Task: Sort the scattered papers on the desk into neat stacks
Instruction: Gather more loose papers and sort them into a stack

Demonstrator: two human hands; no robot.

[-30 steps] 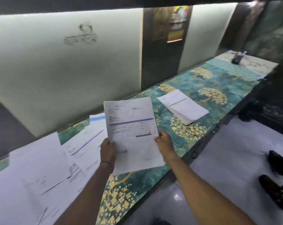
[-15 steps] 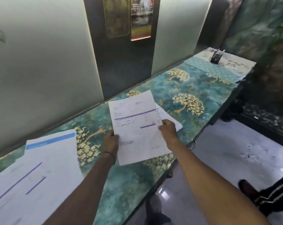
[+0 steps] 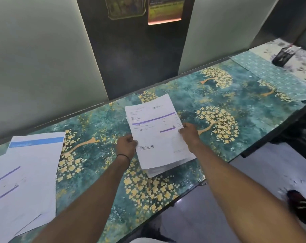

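A white sheet with purple bars (image 3: 157, 134) lies over a small stack of papers (image 3: 163, 170) on the teal desk (image 3: 99, 172) patterned with gold trees. My left hand (image 3: 126, 145) pinches the sheet's left edge. My right hand (image 3: 189, 134) grips its right edge. The stack's edges peek out below and at the upper left of the sheet. At the left end of the desk, several loose sheets (image 3: 24, 171) overlap, one with a blue header band.
A dark pen holder (image 3: 283, 56) stands at the desk's far right end. Pale wall panels and a dark panel with posters (image 3: 164, 13) run behind the desk. A person's shoe (image 3: 303, 206) is on the floor to the right.
I have carried the purple-barred sheet rightward and lowered it from upright in the air onto the stack. The view has shifted right, leaving the loose sheets at the left edge.
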